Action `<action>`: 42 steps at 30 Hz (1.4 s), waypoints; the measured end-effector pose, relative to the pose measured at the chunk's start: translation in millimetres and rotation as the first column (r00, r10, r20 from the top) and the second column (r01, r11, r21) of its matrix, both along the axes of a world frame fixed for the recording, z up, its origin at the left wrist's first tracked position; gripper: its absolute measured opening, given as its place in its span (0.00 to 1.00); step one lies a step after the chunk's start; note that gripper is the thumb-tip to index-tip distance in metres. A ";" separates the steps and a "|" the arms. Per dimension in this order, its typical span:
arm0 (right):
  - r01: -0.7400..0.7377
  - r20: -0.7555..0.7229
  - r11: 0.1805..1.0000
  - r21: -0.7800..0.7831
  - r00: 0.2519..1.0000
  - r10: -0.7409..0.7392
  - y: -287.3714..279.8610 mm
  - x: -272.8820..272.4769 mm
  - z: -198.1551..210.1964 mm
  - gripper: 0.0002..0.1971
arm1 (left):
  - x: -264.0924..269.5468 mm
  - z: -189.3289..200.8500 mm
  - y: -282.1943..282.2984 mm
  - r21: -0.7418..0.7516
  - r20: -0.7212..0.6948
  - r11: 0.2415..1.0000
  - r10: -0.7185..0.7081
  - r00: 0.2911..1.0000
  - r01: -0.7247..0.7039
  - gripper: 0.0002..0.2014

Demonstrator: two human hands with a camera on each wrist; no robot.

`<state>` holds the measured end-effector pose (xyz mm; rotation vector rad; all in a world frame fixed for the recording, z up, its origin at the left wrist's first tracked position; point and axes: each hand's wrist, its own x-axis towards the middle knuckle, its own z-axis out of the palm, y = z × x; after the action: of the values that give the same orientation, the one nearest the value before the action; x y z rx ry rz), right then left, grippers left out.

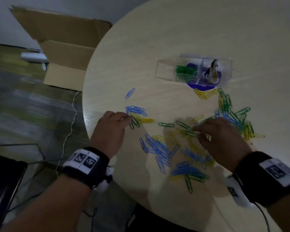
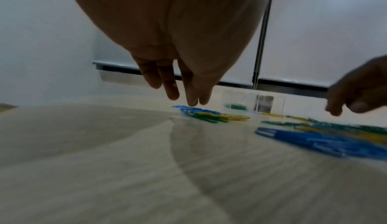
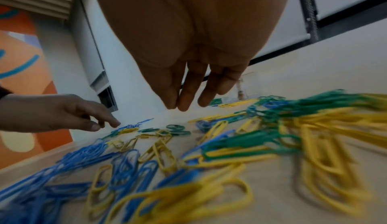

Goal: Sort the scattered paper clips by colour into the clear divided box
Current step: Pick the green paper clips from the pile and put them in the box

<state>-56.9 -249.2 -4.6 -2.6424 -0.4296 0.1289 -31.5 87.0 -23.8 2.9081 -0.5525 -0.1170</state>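
Blue, yellow and green paper clips lie scattered over the round pale table [image 1: 157, 39]. The clear divided box [image 1: 164, 71] stands at the back, with green clips [image 1: 185, 72] in its middle compartment. My left hand [image 1: 128, 117] [image 2: 188, 100] reaches with straight fingers onto a small mixed pile [image 1: 136, 114] [image 2: 209, 113] at the left and holds nothing. My right hand [image 1: 197, 130] [image 3: 180, 106] hovers with its fingertips close together over green and yellow clips [image 1: 186, 129]; I see nothing between them. A blue heap [image 1: 157, 149] lies between my wrists.
A large mixed heap [image 1: 236, 118] lies right of my right hand, and a yellow cluster [image 1: 205, 94] sits just in front of the box. One blue clip [image 1: 130, 93] lies alone at the left. An open cardboard box [image 1: 65, 47] and a cable [image 1: 70, 124] are on the floor beyond the table's left edge.
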 end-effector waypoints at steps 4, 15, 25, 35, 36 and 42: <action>-0.006 -0.047 0.998 -0.056 0.999 0.004 18.9 19.5 -5.4 0.07 | -5.3 -8.5 1.8 0.111 0.005 0.992 -0.059 0.998 0.058 0.18; 0.101 -0.242 0.980 -0.174 0.960 -0.142 41.8 53.3 -19.9 0.04 | 6.6 -5.0 15.0 0.028 -0.017 0.997 0.071 0.997 -0.071 0.17; 0.104 -0.268 0.993 -0.055 0.956 -0.115 52.9 56.4 -6.3 0.03 | 12.1 5.8 17.4 -0.087 0.005 0.987 -0.138 0.990 0.138 0.15; -0.098 -0.368 0.988 -0.121 0.928 0.047 84.7 54.8 -10.3 0.09 | 7.4 3.3 14.3 0.003 -0.020 0.973 -0.231 0.973 0.231 0.05; -0.085 -0.371 0.990 -0.116 0.928 0.036 85.7 54.5 -10.0 0.08 | 8.9 4.4 13.2 0.007 -0.032 0.971 -0.239 0.970 0.240 0.04; -0.074 -0.378 0.994 -0.084 0.925 0.037 85.2 56.0 -9.7 0.06 | 13.7 7.7 5.8 -0.040 -0.201 0.980 -0.199 0.959 0.195 0.08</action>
<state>-0.9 -164.0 -14.3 -2.6133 -0.3739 0.6793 -17.8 92.8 -16.1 2.7697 -0.7994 -0.4292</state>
